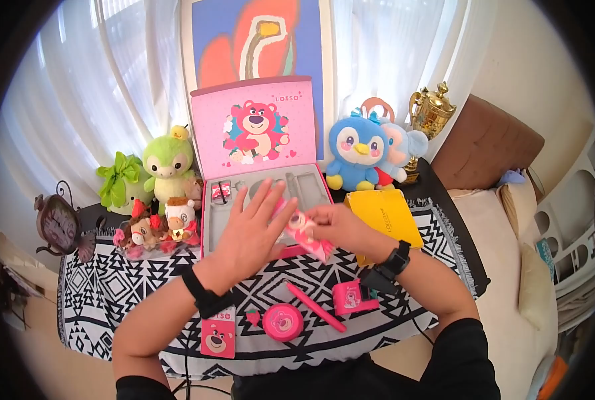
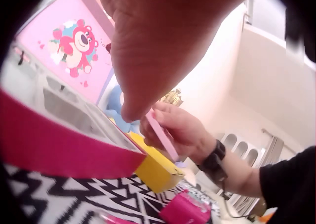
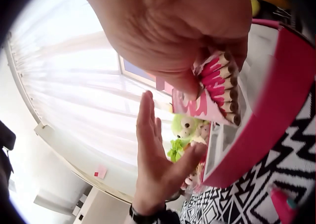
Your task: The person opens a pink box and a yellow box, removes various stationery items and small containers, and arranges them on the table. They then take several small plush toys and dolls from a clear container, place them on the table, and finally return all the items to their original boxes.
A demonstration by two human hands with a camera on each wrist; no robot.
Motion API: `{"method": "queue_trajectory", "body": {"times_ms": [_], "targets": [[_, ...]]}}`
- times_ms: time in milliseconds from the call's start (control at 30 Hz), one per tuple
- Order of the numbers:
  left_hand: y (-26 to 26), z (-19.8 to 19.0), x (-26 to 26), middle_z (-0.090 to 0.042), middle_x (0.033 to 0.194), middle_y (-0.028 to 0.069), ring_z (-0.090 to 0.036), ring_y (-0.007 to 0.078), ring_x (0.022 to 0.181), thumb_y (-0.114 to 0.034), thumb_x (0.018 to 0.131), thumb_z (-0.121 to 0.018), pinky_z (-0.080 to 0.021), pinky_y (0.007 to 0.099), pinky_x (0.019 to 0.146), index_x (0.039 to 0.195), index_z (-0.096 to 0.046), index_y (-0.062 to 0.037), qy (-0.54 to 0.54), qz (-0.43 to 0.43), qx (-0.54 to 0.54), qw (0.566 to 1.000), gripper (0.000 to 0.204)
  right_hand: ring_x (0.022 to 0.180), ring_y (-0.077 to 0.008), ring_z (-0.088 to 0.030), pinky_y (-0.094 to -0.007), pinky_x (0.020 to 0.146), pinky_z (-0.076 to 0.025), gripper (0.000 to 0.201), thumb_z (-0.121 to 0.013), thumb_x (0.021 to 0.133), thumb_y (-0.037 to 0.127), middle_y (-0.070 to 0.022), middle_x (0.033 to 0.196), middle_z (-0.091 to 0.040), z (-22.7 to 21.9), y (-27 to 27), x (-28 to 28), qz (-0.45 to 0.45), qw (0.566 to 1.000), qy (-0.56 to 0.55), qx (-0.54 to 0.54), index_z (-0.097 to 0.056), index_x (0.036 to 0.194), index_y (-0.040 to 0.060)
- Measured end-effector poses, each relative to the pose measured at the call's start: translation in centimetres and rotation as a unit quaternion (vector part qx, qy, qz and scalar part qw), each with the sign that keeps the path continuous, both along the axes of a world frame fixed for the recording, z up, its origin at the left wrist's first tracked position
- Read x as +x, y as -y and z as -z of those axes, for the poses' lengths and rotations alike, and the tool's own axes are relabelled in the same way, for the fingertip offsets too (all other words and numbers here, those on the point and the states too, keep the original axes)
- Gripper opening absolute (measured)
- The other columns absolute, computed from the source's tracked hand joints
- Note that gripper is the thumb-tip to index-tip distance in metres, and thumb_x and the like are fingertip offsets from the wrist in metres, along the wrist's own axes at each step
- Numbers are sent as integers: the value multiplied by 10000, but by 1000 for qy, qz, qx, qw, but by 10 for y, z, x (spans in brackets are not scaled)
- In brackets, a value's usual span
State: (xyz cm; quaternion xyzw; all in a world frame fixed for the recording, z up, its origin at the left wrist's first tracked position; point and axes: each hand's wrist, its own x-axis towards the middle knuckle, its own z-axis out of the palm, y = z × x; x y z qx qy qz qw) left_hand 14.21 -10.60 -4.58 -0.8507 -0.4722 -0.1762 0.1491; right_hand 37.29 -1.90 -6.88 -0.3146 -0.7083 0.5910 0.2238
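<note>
- The pencil pack (image 1: 303, 230) sits tilted in the right hand (image 1: 346, 231), above the near edge of the pink box (image 2: 61, 142).
- Right fingers pinch its wrapper, thumb on one face; a pinch near mid-length should stop it swinging.
- Wooden pencil ends show where the wrapper seems thin, so a light squeeze looks wise.
- Left hand (image 1: 254, 223): fingers straight and slightly spread, without gripping; they could steady the pack's far end.
- The grey tray (image 1: 312, 192) has shaped hollows; lining the pack up lengthwise would suit them.
- On the worktop (image 1: 468, 248), mind the pink pen (image 1: 316, 307) and round case (image 1: 283, 323), nearer the person.
</note>
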Motion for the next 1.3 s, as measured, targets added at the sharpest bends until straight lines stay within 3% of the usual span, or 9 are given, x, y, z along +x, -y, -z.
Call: {"method": "queue_trajectory", "body": {"times_ms": [67,133,167,367,533,933,1033,1100,1300], "targets": [[-13,-9,-5,-518,1413,226,-498,398,1345,-222,809,-747,-341,542,1170,1349,-555,-52,-52,32,47,997,599,978,-75,-663,-245,843,-540,313,-605,986,14,-50,1100,-728,20,7,3,-83,990,-35,-104,-610,1296,-32],[-24,-13,-3,-636,1035,118,-622,321,1088,-154,824,-660,-386,546,1131,1053,-636,-64,-158,34,-109,981,248,1029,-59,-641,-242,874,-520,336,-641,997,71,-36,1166,-702,25,8,8,-107,986,-13,-124,-592,1322,-2],[-24,-16,2,-553,782,42,-613,256,878,-117,831,-593,-409,548,1106,867,-595,-86,-136,83,43,986,47,976,-57,-641,-236,833,-520,343,-649,991,70,-28,1119,-706,27,10,10,-101,985,-32,-134,-591,1320,-10],[-20,-53,14,-562,817,50,-602,241,882,-130,826,-607,-406,517,1125,885,-598,-95,-272,41,99,956,69,858,-47,-609,-224,755,-503,322,-754,925,98,12,1007,-691,32,10,24,-110,978,-23,-177,-633,1208,5],[-20,-63,8,-562,842,48,-598,234,889,-141,817,-623,-411,491,1124,891,-592,-88,-214,31,105,971,95,823,-60,-612,-216,734,-493,258,-742,933,88,19,927,-669,29,13,30,-126,976,32,-173,-644,1163,21],[4,-40,-66,-574,880,87,-599,276,868,-119,785,-678,-496,422,752,921,-587,-69,-119,-68,99,986,172,658,-76,-482,-273,607,-440,240,-591,1050,274,42,729,-499,35,23,50,-134,983,120,-39,-571,951,56],[23,-30,-78,-575,878,125,-591,347,851,-60,657,-782,-492,453,704,965,-595,-50,-39,-164,66,983,361,671,-185,-585,-352,654,-488,270,-604,1028,279,-42,739,-586,40,29,52,-104,978,177,28,-592,973,16],[39,-18,-73,-582,874,129,-598,349,853,-68,665,-785,-499,457,710,958,-597,-49,-21,-165,26,986,349,778,-355,-670,-449,744,-518,294,-637,979,275,-175,816,-664,49,30,50,-126,938,254,198,-627,981,-19],[57,0,-69,-598,893,135,-626,336,871,-96,646,-833,-532,436,730,904,-569,-47,-35,-210,-52,976,373,884,-423,-682,-499,810,-527,288,-680,917,254,-245,883,-688,56,39,46,-114,911,329,223,-676,930,-34]]}}
